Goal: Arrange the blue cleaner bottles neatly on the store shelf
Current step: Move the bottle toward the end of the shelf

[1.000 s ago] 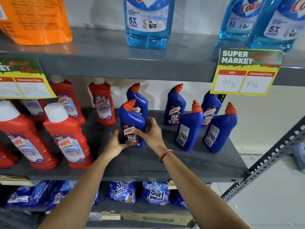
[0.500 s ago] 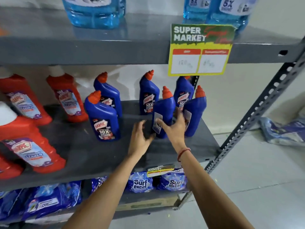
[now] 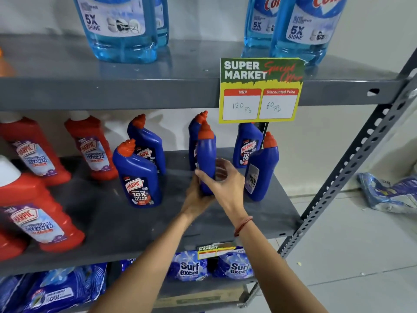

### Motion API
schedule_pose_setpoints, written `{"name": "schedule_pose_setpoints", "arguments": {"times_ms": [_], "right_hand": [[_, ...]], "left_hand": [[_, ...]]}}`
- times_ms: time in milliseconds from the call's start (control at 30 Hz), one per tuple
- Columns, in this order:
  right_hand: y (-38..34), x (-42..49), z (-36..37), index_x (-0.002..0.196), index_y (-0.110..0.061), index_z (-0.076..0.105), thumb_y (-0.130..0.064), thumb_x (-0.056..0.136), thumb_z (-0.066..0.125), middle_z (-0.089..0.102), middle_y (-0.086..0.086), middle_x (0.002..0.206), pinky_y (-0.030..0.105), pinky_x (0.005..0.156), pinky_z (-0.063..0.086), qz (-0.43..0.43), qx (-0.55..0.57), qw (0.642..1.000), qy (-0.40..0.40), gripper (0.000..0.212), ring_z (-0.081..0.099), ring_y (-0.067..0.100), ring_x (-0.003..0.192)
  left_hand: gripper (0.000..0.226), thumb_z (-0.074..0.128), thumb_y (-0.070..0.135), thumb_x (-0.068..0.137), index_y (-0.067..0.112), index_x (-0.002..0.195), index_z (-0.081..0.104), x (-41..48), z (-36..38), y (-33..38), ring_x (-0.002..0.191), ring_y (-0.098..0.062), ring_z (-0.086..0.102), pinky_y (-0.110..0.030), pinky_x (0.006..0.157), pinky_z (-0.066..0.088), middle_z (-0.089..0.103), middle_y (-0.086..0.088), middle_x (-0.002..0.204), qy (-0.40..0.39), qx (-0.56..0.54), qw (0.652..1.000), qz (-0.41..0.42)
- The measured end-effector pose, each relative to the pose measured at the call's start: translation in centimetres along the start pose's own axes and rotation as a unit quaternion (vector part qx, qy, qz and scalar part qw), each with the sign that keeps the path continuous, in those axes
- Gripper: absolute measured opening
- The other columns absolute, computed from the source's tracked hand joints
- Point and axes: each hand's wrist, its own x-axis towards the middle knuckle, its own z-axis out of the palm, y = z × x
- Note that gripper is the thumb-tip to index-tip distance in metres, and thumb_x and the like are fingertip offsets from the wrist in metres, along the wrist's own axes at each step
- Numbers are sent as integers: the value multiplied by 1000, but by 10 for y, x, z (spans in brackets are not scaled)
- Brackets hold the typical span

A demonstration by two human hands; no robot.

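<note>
Several blue Harpic cleaner bottles with orange caps stand on the grey middle shelf (image 3: 266, 213). Both hands grip one blue bottle (image 3: 206, 154) at its lower half, its narrow side toward me. My left hand (image 3: 197, 195) holds it from below and left; my right hand (image 3: 223, 179) wraps it from the right. Another blue bottle (image 3: 138, 177) stands front left, label forward. One blue bottle (image 3: 261, 170) at the front right shows its back label. Three more stand behind: back left bottle (image 3: 147, 141), middle one (image 3: 193, 136), back right one (image 3: 247, 145).
Red Harpic bathroom cleaner bottles (image 3: 38, 220) fill the shelf's left side. A price card (image 3: 259, 91) hangs from the upper shelf, where light blue Colin bottles (image 3: 119, 30) stand. Surf Excel packs (image 3: 189, 268) lie below. The slotted steel upright (image 3: 352, 168) borders the right side.
My hands left the front-left bottle, moved right, and closed on the middle front bottle. That bottle has turned from showing its back label to its narrow side. The camera swung right, then back.
</note>
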Motion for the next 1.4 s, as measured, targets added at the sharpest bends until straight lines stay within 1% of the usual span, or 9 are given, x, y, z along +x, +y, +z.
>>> {"name": "schedule_pose_setpoints", "arguments": {"times_ms": [100,167,267,533,800,1000,1167,1300,1400], "right_hand": [[12,21,-13,122,-21,52,-47,66,79,58,-5,118,12,90,42,34,36,995,-90,67,54,1,107],[23,29,-18,126,-17,48,-33,74,76,59,1,123,26,91,50,110,128,967,-190,61,57,14,112],[34,33,-13,110,-21,56,-23,80,72,69,3,106,23,75,56,99,131,954,-249,34,68,12,94],[51,19,10,119,-9,52,-22,74,79,65,0,104,8,70,50,78,59,978,-184,55,64,6,88],[62,15,8,122,-11,49,-25,77,76,64,4,110,23,84,54,108,60,978,-170,55,64,19,104],[57,-16,-24,114,-22,54,-33,80,71,57,-17,108,17,79,52,68,37,997,5,40,59,1,97],[58,-13,-74,101,-30,45,-44,77,71,46,-4,100,25,72,46,48,-49,966,248,38,48,12,88],[64,17,-93,127,-17,42,-36,71,80,47,-2,119,22,87,45,109,-27,982,150,71,50,11,106],[65,30,-89,108,-17,51,-27,72,78,61,-1,98,29,77,55,107,-48,989,94,46,60,11,84]], "left_hand": [[35,75,2,70,19,97,61,4,-28,5,86,-3,63,-7,68,47,68,12,90,-106,-50,991,-71],[34,78,7,67,25,91,63,8,-42,3,91,-2,64,-15,80,49,71,7,94,-142,-56,983,-101],[43,83,14,63,28,98,62,13,-52,-6,103,-14,63,-31,94,48,70,0,106,-150,-19,984,-90],[55,88,14,52,8,100,62,27,-55,-27,94,-27,66,-36,84,52,71,-13,100,-15,158,986,-50],[63,84,13,62,10,115,51,32,-53,-34,103,-25,64,-40,94,50,66,-14,114,-31,127,990,-56],[42,78,30,69,13,96,51,-16,-17,-36,76,-15,56,-24,66,46,57,-5,91,208,136,967,58],[32,74,17,73,10,100,58,-21,36,-18,82,-13,59,-19,75,47,60,-2,96,25,143,973,179],[59,74,23,74,12,125,46,4,74,-4,106,-17,57,-20,90,43,54,-8,122,-38,139,982,122],[69,74,21,73,9,132,39,15,94,0,118,-26,51,-22,89,36,47,-14,132,-18,120,990,73]]}}
